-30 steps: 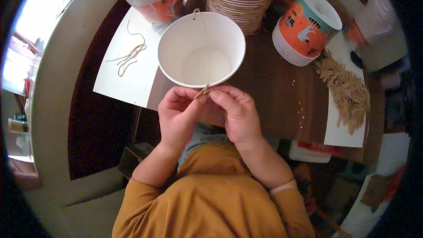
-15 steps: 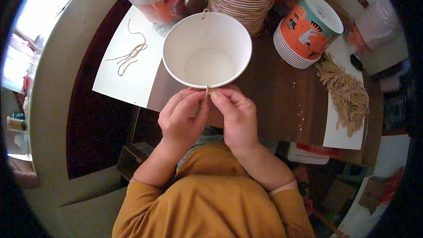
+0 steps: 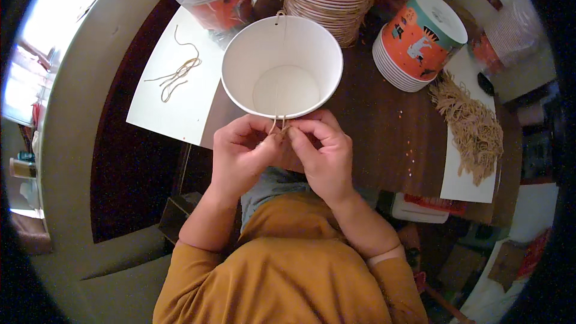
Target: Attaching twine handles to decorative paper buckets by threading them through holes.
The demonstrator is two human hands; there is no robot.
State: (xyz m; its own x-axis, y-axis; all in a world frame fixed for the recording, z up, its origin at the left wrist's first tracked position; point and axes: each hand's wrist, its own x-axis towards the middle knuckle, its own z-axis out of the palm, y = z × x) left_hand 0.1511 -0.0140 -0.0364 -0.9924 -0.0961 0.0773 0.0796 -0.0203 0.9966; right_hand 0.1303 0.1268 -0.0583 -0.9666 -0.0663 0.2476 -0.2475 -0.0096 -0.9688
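Observation:
A white paper bucket (image 3: 240, 78) stands mouth up in front of me, with small holes near its far rim. Tan twine (image 3: 284, 123) comes over its near rim in two strands. My left hand (image 3: 245, 150) pinches the twine just below that rim, thumb against fingers. Close beside it, my right hand (image 3: 324, 150) pinches the twine too, and the fingertips of both hands nearly meet. Another bit of twine loops over the far rim. The strand ends between my fingers are partly hidden.
Loose twine (image 3: 180, 75) lies on a white sheet (image 3: 150, 108) at left. Tall stacks of buckets (image 3: 330, 0) stand behind. At right are upturned orange and green printed buckets (image 3: 414, 42) and a heap of cut twine (image 3: 471, 126) on another white sheet (image 3: 462, 186).
The twine at the near rim has gone from one crossed bundle to two separate strands. My left hand has shifted slightly down, its fingers changing their hold.

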